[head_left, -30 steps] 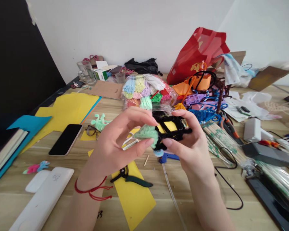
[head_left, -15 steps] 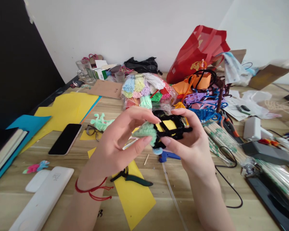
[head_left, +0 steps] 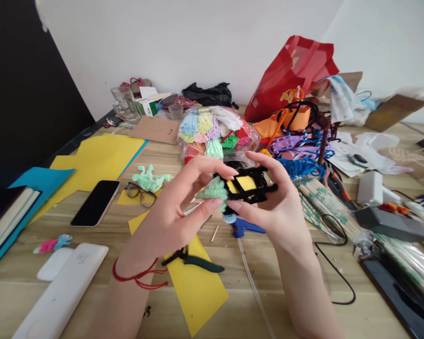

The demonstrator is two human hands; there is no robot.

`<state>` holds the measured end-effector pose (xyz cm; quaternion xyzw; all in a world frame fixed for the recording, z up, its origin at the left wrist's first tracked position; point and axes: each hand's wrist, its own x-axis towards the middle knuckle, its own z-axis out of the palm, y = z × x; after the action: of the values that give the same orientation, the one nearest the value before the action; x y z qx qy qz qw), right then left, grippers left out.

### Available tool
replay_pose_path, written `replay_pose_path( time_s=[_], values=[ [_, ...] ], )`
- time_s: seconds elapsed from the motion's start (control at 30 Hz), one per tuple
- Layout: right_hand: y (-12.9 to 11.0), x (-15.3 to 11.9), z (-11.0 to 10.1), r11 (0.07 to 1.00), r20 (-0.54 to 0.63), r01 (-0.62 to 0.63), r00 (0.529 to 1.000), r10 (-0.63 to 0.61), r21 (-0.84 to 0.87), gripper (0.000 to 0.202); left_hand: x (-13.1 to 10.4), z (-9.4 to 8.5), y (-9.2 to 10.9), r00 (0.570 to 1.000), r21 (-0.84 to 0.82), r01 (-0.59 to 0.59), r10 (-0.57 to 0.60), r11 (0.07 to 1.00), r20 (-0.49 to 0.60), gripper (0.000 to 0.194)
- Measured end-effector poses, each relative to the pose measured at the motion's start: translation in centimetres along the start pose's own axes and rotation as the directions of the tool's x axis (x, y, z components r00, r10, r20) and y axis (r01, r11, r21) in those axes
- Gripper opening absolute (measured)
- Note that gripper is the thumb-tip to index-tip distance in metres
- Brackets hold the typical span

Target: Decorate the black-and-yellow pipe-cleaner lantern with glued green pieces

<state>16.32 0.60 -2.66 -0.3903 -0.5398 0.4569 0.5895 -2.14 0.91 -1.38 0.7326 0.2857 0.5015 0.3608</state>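
A small black fuzzy frame (head_left: 257, 181) with yellow panels hangs above the table between both hands. At its left end sits a light green fuzzy piece (head_left: 213, 189), and a pale blue bit shows underneath. My left hand (head_left: 178, 214), with a red string bracelet at the wrist, pinches the green piece between thumb and fingers. My right hand (head_left: 280, 214) grips the black frame, its thumb on the lower left edge and its fingers around the far side. Below them, partly hidden, lies a blue glue gun (head_left: 246, 228) with a clear stick trailing from it.
Green-handled pliers (head_left: 203, 263) rest on yellow paper (head_left: 197, 301) in front. A phone (head_left: 96, 203), glasses (head_left: 140, 194) and a green fuzzy figure (head_left: 151, 179) lie left. Behind are bagged pipe cleaners (head_left: 215, 134) and a red bag (head_left: 289, 80); orange-handled pliers (head_left: 339, 190) lie right.
Both hands and the held piece have shifted slightly left. My right index finger has lifted and moved left along the far side of the frame.
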Motion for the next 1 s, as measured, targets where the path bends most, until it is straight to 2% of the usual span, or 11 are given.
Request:
replay_pose_path(
  time_s=[0.2, 0.4, 0.8, 0.9, 1.0],
  values=[
    [0.1, 0.17, -0.02, 0.994, 0.034, -0.056, 0.998, 0.053, 0.094, 0.062, 0.18, 0.18, 0.33, 0.998, -0.104, 0.047, -0.051, 0.993, -0.034, 0.022],
    [-0.23, 0.03, 0.04, 0.995, 0.042, -0.053, 0.998, 0.05, 0.088, 0.061, 0.02, 0.43, 0.35, 0.996, -0.074, 0.053, -0.058, 0.996, -0.072, 0.022],
    [0.11, 0.05, -0.06, 0.988, 0.062, -0.078, 0.996, 0.07, 0.136, 0.051, 0.16, 0.02, -0.23, 0.999, -0.161, 0.021, -0.028, 0.987, -0.041, 0.027],
    [0.09, 0.17, -0.19, 0.985, 0.085, -0.095, 0.993, 0.084, 0.144, 0.053, 0.16, -0.05, -0.23, 0.997, -0.166, 0.019, -0.03, 0.986, -0.067, 0.028],
    [-0.05, 0.2, -0.37, 0.978, 0.156, -0.138, 0.981, 0.113, 0.157, 0.052, 0.17, -0.25, -0.15, 0.995, -0.171, 0.018, -0.034, 0.985, -0.093, 0.028]
  ],
)
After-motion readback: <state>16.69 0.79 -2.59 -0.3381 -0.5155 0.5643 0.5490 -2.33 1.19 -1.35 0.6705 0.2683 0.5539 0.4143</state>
